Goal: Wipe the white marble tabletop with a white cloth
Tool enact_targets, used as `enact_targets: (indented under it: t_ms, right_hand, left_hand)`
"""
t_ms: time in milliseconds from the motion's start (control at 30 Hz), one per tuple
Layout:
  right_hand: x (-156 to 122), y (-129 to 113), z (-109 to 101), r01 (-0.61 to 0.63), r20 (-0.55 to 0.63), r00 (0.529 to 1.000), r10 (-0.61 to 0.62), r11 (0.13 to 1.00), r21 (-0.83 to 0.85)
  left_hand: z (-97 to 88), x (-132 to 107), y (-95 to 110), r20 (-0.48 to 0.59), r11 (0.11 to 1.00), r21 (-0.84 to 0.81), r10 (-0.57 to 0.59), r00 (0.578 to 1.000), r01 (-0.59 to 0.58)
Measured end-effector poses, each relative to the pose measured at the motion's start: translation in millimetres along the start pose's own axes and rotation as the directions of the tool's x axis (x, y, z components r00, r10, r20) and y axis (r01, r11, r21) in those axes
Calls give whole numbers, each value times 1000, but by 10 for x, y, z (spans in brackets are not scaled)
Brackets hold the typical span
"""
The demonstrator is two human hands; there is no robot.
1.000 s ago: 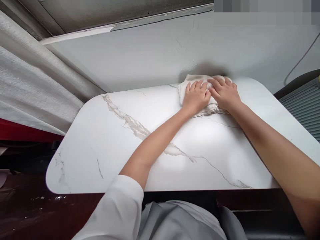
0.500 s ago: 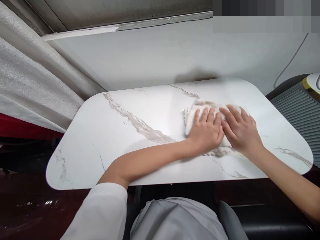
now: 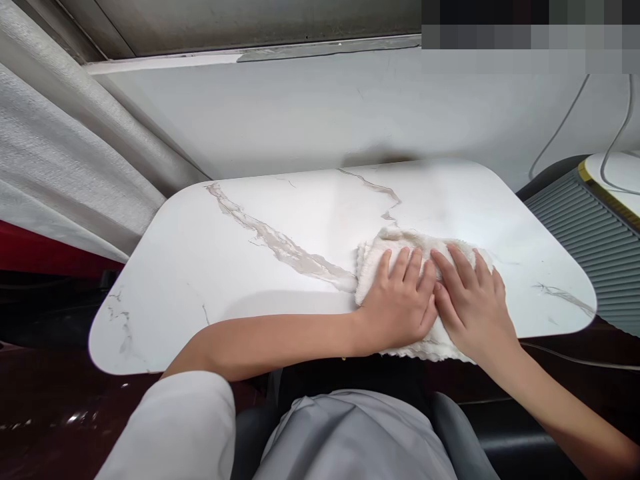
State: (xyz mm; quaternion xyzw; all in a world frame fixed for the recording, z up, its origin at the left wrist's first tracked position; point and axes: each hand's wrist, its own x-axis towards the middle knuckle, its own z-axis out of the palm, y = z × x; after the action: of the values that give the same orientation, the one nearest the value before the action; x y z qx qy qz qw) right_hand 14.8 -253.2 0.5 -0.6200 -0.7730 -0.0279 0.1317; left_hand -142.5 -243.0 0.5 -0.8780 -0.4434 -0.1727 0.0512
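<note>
A fluffy white cloth [image 3: 371, 265] lies flattened on the white marble-patterned table [image 3: 175, 267], right of its middle, and its lower edge hangs slightly past the near rim. My left hand [image 3: 400, 300] rests palm down on the cloth with fingers stretched out. Close beside it, my right hand [image 3: 474, 303] also presses flat on the cloth, fingers spread. The two thumbs are almost touching. Much of the cloth is hidden under both palms.
Behind the table is a pale wall [image 3: 280, 113] with a ledge. A light curtain [image 3: 75, 147] hangs at the left. To the right stands a grey ribbed cabinet [image 3: 575, 227] with a white top and a cable. A dark seat is below right.
Both hands have slid the cloth toward me and a little left, from the table's middle depth to its near edge. The view has shifted slightly.
</note>
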Motion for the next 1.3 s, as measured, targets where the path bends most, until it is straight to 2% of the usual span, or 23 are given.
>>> enact_targets:
  t_ms: [200,367,533,767,967,1167,1300]
  right_hand:
    - [83,-170,65,22,-11,1000,-21,999,28]
    - [308,-213,141,55,10,998,-55,998,3]
    - [688,-214,208,62,38,997,-63,998,22]
    - [1240,-226,331,-37,17,999,36,997,61]
    - [1749,-189,462,-78,34,997,76,994,77]
    - [2083,-246,542,-128,10,992,128,983,135]
    - [2237,-317,588,-109,35,994,105,986,130]
  left_hand:
    - [-56,-98,-159,9,1000,8,-17,1000,17]
    - [-36,-39,-304,34,997,-2,-73,997,73]
    - [49,207,-544,48,987,-36,-155,987,156]
    - [149,666,-997,104,983,-83,-152,983,161]
    - [264,1012,-1333,76,969,-125,-206,976,214]
    - [325,1167,-1586,61,954,-147,-256,965,262]
    - [339,1197,-1756,40,952,-154,-262,964,265]
